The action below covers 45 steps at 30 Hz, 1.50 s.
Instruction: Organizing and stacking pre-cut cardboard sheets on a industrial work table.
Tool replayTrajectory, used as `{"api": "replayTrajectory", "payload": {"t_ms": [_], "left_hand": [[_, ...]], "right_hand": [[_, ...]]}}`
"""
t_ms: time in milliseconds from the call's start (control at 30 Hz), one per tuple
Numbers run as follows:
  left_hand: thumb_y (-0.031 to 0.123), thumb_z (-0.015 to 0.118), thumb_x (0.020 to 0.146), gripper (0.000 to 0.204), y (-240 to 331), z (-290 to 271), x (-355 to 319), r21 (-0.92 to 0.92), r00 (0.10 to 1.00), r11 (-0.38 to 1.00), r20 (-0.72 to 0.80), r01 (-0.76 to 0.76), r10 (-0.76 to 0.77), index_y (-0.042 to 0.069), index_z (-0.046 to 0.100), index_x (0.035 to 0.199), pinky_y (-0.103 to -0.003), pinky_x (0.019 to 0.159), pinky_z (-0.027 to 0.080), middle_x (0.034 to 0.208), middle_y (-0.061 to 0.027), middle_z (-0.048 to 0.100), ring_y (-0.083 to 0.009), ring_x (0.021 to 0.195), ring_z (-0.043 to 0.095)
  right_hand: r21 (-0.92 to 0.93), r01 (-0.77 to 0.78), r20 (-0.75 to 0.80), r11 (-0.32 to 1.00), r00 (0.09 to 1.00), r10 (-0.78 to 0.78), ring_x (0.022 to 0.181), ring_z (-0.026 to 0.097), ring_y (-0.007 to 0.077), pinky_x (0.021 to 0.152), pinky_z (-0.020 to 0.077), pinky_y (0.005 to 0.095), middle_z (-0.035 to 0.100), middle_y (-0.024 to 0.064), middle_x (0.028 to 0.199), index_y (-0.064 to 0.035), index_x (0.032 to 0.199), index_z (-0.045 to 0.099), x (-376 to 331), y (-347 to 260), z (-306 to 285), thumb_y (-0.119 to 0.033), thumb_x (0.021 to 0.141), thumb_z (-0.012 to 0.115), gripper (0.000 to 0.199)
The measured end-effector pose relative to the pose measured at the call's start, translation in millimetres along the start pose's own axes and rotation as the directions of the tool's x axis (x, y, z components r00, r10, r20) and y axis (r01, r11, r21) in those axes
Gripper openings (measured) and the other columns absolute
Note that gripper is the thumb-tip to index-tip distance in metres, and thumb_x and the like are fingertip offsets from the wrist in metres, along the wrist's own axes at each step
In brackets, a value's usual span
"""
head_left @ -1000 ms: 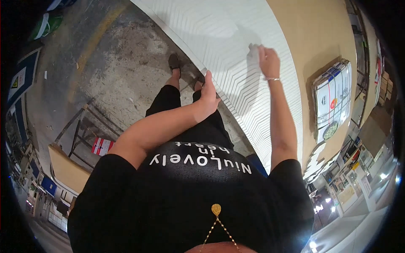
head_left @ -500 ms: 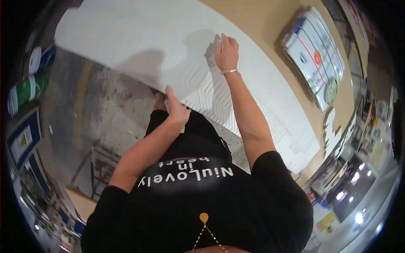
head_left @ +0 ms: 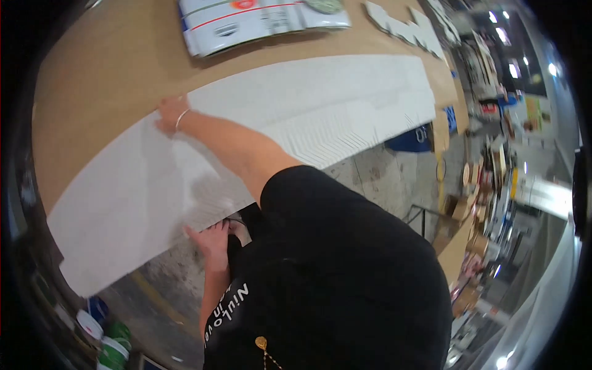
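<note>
Brown, matte board covers the wide surface (head_left: 92, 80) of a cluttered workshop, where a person in a black T-shirt leans over a long white sheet (head_left: 320, 105). The sheet, thin and flat with a smooth face, lies across the surface from its far right end to the near left, its front edge overhanging the concrete floor (head_left: 382, 176). Fine parallel ribs or score lines run in a band along that front edge, while the rest of the face looks plain.

The right hand (head_left: 168, 114), a thin bracelet at the wrist, lies flat at the sheet's far edge with fingers together, pressing down rather than gripping. The left hand (head_left: 213, 237) sits at the overhanging near edge, fingers spread and curled up against the sheet's lip from below; whether it truly clamps the edge cannot be told.

Beyond the sheet, at the back of the surface, rests a glossy white printed panel (head_left: 259, 21) with red and dark markings, and to its right a pale cut-out piece with a stepped, jagged outline (head_left: 407, 28). Round tubs with white and green lids (head_left: 102, 336) stand on the floor at lower left. Stacked cardboard and shelving crowd the right side, blurred by the lens.
</note>
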<state>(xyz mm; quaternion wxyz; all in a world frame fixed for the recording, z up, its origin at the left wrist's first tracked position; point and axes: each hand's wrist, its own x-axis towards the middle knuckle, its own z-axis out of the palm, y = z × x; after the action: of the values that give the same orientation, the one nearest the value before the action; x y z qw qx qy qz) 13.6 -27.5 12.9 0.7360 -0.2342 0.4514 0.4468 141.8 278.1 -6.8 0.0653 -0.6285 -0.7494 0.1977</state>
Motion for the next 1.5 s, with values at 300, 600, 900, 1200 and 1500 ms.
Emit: {"api": "replayTrajectory", "payload": {"t_ms": [300, 600, 900, 1200, 1500], "left_hand": [[0.073, 0.052, 0.073, 0.111, 8, -67, -9, 0.317, 0.998, 0.948, -0.038, -0.035, 0.049, 0.004, 0.002, 0.145, -0.048, 0.111, 0.011, 0.148, -0.0189, 0.018, -0.0320, 0.138, 0.018], [0.060, 0.053, 0.083, 0.087, -143, -37, -13, 0.656, 0.938, 0.726, 0.077, 0.207, -0.337, 0.002, 0.023, 0.142, -0.044, 0.102, 0.034, 0.138, -0.0202, 0.038, -0.0321, 0.124, 0.042], [0.050, 0.059, 0.084, 0.076, -395, 83, 4, 0.950, 0.803, 0.266, 0.026, 0.166, -0.596, 0.000, 0.033, 0.135, -0.042, 0.099, 0.039, 0.137, -0.0198, 0.039, -0.0300, 0.123, 0.043], [0.060, 0.064, 0.075, 0.107, -691, 164, 63, 0.872, 0.833, 0.413, 0.012, 0.261, -0.553, 0.001, 0.008, 0.145, -0.044, 0.107, 0.029, 0.147, -0.0215, 0.020, -0.0332, 0.134, 0.026], [0.056, 0.061, 0.080, 0.089, -802, 245, 134, 0.874, 0.883, 0.396, -0.075, 0.282, -0.464, 0.004, 0.024, 0.142, -0.038, 0.095, 0.044, 0.140, -0.0188, 0.034, -0.0295, 0.123, 0.043]], "right_hand": [[0.401, 0.022, -0.507, 0.916, 0.838, 0.202, 0.113, 0.046, 0.0350, 0.095, 0.0362, 0.0463, 0.051, 0.0181, 0.119, -0.0129, 0.123, 0.051, -315, 77, -23, -0.011, 0.078, 0.060, 0.046], [0.669, -0.719, 0.099, 0.189, 0.339, 0.936, 0.092, 0.060, 0.0329, 0.078, 0.0480, 0.0399, 0.058, 0.0218, 0.105, -0.0073, 0.111, 0.058, -622, 189, 30, -0.019, 0.080, 0.058, 0.033], [0.552, -0.641, -0.355, 0.533, 0.398, 0.846, 0.079, 0.058, 0.0281, 0.072, 0.0486, 0.0373, 0.055, 0.0162, 0.096, -0.0079, 0.109, 0.059, -743, 319, -8, -0.018, 0.083, 0.058, 0.028], [0.476, -0.571, -0.392, 0.669, 0.543, 0.743, 0.092, 0.054, 0.0323, 0.082, 0.0443, 0.0379, 0.056, 0.0154, 0.100, -0.0049, 0.107, 0.058, -800, 520, -151, -0.010, 0.081, 0.058, 0.026], [0.321, -0.303, -0.418, 0.897, 0.805, 0.421, 0.100, 0.053, 0.0333, 0.087, 0.0424, 0.0396, 0.058, 0.0167, 0.103, -0.0026, 0.107, 0.058, -644, 708, -273, -0.009, 0.083, 0.056, 0.025]]}}
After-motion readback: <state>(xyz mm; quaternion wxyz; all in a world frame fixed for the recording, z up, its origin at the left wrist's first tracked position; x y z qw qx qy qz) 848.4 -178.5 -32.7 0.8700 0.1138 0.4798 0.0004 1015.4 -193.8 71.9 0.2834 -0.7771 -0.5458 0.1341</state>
